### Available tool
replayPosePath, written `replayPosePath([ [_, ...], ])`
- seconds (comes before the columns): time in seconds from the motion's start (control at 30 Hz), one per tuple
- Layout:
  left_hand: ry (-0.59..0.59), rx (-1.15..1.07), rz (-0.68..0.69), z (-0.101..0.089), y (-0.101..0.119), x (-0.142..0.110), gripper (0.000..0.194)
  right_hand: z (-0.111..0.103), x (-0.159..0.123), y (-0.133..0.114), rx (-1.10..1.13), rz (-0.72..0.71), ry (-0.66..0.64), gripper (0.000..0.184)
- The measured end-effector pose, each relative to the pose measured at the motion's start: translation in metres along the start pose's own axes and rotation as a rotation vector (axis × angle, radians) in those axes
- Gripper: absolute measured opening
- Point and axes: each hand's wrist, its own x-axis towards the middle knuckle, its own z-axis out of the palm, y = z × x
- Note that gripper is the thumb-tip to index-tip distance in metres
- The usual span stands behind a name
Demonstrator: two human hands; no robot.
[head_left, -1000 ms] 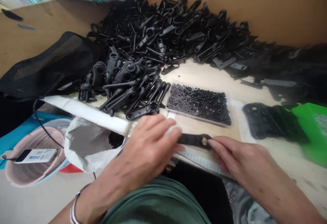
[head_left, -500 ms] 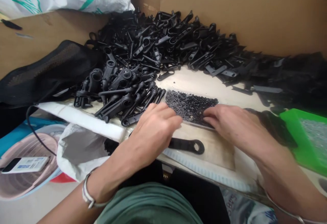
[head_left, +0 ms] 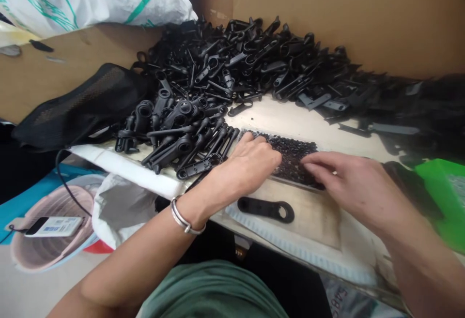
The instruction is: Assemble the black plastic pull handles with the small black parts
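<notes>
A shallow clear tray (head_left: 294,180) full of small black pieces (head_left: 290,151) lies on the worktop. Over its left part is my left hand (head_left: 256,160), fingers curled closed and fingertips hidden from me. At the tray's right end my right hand (head_left: 341,175) has thumb and forefinger pinched together among the pieces; anything between them is too small to name. In front of the tray, by itself, lies a flat black plastic arm (head_left: 265,209) with a ring-shaped end. Neither hand touches it.
A big heap of black plastic parts (head_left: 232,61) covers the back. Similar parts (head_left: 181,143) lie at the left, beside a black mesh bag (head_left: 83,105). A green bin (head_left: 436,182) stands right. An open white sack (head_left: 119,206) and a pink basket (head_left: 69,202) sit below the table edge.
My left hand has moved right and up, from beside the tray to over it, uncovering the flat black arm's left end. My right hand stays at the tray's right end. The view has shifted slightly.
</notes>
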Motion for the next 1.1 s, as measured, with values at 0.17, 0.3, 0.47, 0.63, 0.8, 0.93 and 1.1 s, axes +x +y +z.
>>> replayPosePath([
  [0.17,-0.057,0.015,-0.071,-0.013,0.011,-0.011,0.031,-0.002,-0.008,-0.001,0.167,0.108,0.033,0.029],
  [0.3,-0.015,0.064,-0.042,-0.012,0.013,-0.012,0.031,0.000,-0.014,-0.006,0.366,0.207,0.048,0.029],
  [0.47,0.148,0.050,-0.046,-0.001,0.000,-0.009,0.023,0.004,-0.021,-0.015,0.738,0.368,0.112,0.031],
  [0.63,0.210,-0.178,-0.121,0.004,-0.010,-0.007,0.028,0.010,-0.023,-0.025,0.894,0.434,0.093,0.035],
  [0.8,0.323,-0.463,-0.204,0.004,-0.009,-0.013,0.028,0.017,-0.024,-0.032,0.967,0.413,0.115,0.037],
  [0.93,0.444,-0.854,-0.298,0.001,-0.003,-0.023,0.015,0.021,-0.025,-0.036,0.971,0.381,0.139,0.033],
  [1.1,0.487,-1.521,-0.458,-0.002,0.009,-0.036,0.011,0.025,-0.029,-0.047,1.141,0.331,0.171,0.025],
])
